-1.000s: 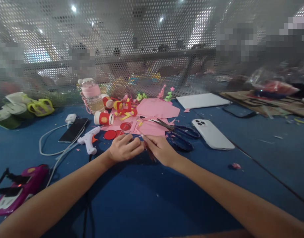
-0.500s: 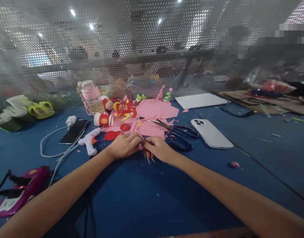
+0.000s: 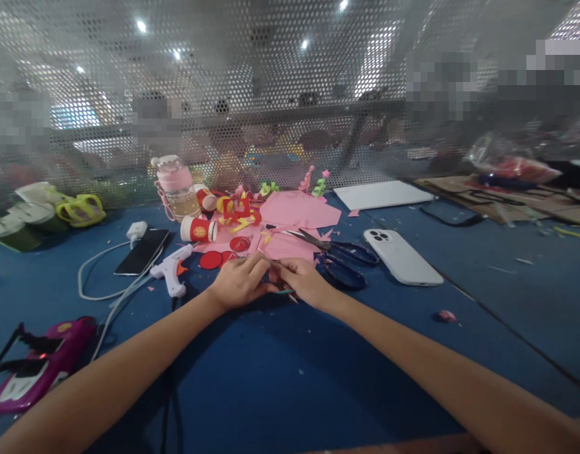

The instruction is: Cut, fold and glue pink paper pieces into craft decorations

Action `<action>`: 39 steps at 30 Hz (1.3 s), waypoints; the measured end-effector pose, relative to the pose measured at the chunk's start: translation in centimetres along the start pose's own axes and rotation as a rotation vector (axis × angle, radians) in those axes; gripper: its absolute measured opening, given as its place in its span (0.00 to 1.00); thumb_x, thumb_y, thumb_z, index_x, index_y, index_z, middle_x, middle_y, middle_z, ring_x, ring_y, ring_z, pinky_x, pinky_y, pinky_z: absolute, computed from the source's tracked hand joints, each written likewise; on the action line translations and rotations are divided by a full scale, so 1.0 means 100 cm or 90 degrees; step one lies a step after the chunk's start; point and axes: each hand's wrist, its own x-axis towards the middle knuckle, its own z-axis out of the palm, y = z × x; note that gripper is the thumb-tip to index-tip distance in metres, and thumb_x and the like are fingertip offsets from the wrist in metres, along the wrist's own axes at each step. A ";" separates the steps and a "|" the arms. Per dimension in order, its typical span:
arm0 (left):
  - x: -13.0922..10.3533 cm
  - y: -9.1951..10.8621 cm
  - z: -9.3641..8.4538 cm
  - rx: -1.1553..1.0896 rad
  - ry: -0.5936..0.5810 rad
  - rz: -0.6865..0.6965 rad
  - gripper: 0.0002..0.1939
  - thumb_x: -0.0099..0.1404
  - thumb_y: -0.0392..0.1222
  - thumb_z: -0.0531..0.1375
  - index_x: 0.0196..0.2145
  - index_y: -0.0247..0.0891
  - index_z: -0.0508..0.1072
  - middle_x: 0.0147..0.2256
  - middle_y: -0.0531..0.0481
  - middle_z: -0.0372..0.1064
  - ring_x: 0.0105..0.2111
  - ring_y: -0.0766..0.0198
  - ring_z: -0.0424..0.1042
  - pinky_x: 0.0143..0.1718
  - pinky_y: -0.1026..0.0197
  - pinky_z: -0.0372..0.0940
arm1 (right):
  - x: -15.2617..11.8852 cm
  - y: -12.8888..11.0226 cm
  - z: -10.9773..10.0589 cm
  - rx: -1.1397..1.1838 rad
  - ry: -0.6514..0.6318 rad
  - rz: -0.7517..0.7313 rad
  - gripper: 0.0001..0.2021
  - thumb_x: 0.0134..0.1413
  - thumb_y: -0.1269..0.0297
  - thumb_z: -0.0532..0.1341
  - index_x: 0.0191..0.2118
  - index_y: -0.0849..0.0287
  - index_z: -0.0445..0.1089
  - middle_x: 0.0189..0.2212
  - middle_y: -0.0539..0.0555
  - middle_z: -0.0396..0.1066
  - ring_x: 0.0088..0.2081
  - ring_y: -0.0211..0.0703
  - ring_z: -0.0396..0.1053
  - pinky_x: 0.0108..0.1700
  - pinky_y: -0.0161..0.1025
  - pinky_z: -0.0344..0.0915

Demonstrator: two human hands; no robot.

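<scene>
My left hand [image 3: 240,279] and my right hand [image 3: 305,282] meet over the blue table, fingers closed in a pinch. Between their fingertips is a small piece of pink paper [image 3: 273,275], mostly hidden by the fingers. A thin teal sliver [image 3: 284,292] shows beside the left thumb; what it is I cannot make out. Just beyond the hands lie pink paper sheets [image 3: 299,209] and red paper discs [image 3: 210,260]. Large scissors [image 3: 347,252] with dark blue handles rest, blades parted, to the right of my right hand.
To the left are a white glue gun [image 3: 171,268], a black phone [image 3: 142,251] with a cable, a red paper cup [image 3: 198,229], a bottle [image 3: 177,189] and a purple device [image 3: 41,362]. A white phone [image 3: 403,257] lies right. Perforated metal mesh [image 3: 280,82] stands behind.
The left thumb has stretched toward the right hand, and the right hand's lower fingers have drawn in. The teal sliver has come into view. The pink piece stays between the hands.
</scene>
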 end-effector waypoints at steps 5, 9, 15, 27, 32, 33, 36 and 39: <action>-0.001 0.007 0.002 -0.014 -0.003 -0.040 0.16 0.67 0.41 0.41 0.29 0.34 0.63 0.27 0.48 0.67 0.20 0.68 0.65 0.19 0.67 0.56 | -0.003 0.003 0.002 -0.018 0.005 -0.019 0.18 0.48 0.48 0.53 0.20 0.58 0.58 0.11 0.43 0.54 0.11 0.30 0.51 0.13 0.30 0.49; 0.000 0.010 0.002 -0.154 -0.021 -0.197 0.16 0.67 0.41 0.40 0.30 0.35 0.62 0.28 0.48 0.65 0.23 0.68 0.64 0.21 0.67 0.57 | -0.005 0.003 0.003 -0.081 0.013 -0.045 0.15 0.54 0.56 0.49 0.21 0.58 0.57 0.10 0.43 0.54 0.10 0.29 0.51 0.13 0.29 0.50; 0.004 0.014 0.006 -0.428 0.000 -0.398 0.18 0.67 0.47 0.40 0.24 0.38 0.58 0.20 0.54 0.59 0.20 0.69 0.60 0.22 0.66 0.57 | -0.009 -0.001 0.003 -0.165 0.063 -0.089 0.19 0.56 0.54 0.47 0.19 0.58 0.55 0.11 0.45 0.57 0.11 0.31 0.55 0.15 0.29 0.52; 0.006 0.013 0.010 -0.756 -0.003 -0.607 0.23 0.59 0.61 0.46 0.24 0.37 0.59 0.17 0.55 0.58 0.16 0.69 0.60 0.16 0.66 0.57 | -0.010 -0.001 0.000 -0.220 0.070 -0.110 0.20 0.57 0.52 0.47 0.18 0.57 0.56 0.10 0.45 0.57 0.12 0.32 0.56 0.17 0.30 0.52; 0.007 0.015 0.009 -0.737 -0.049 -0.550 0.22 0.60 0.60 0.45 0.24 0.38 0.58 0.17 0.55 0.57 0.17 0.69 0.59 0.18 0.66 0.55 | -0.010 0.000 0.001 -0.208 0.059 -0.108 0.20 0.57 0.53 0.46 0.19 0.58 0.57 0.10 0.45 0.57 0.11 0.32 0.56 0.17 0.31 0.53; 0.007 0.015 0.009 -0.717 -0.059 -0.536 0.21 0.60 0.59 0.45 0.24 0.38 0.57 0.17 0.55 0.56 0.17 0.70 0.58 0.18 0.66 0.55 | -0.010 0.000 0.001 -0.210 0.057 -0.108 0.20 0.57 0.53 0.46 0.19 0.57 0.57 0.10 0.46 0.58 0.11 0.33 0.56 0.17 0.31 0.53; 0.007 0.016 0.008 -0.648 -0.083 -0.492 0.19 0.62 0.54 0.45 0.22 0.38 0.56 0.17 0.56 0.54 0.17 0.71 0.56 0.18 0.67 0.53 | -0.011 -0.001 0.001 -0.213 0.052 -0.106 0.20 0.57 0.54 0.46 0.18 0.57 0.56 0.10 0.46 0.58 0.11 0.32 0.56 0.17 0.31 0.53; 0.007 0.016 0.007 -0.594 -0.088 -0.475 0.17 0.63 0.50 0.45 0.22 0.38 0.56 0.17 0.57 0.54 0.18 0.71 0.54 0.19 0.67 0.51 | -0.011 -0.001 0.000 -0.211 0.050 -0.104 0.20 0.57 0.54 0.46 0.18 0.57 0.56 0.10 0.46 0.57 0.11 0.32 0.56 0.16 0.31 0.53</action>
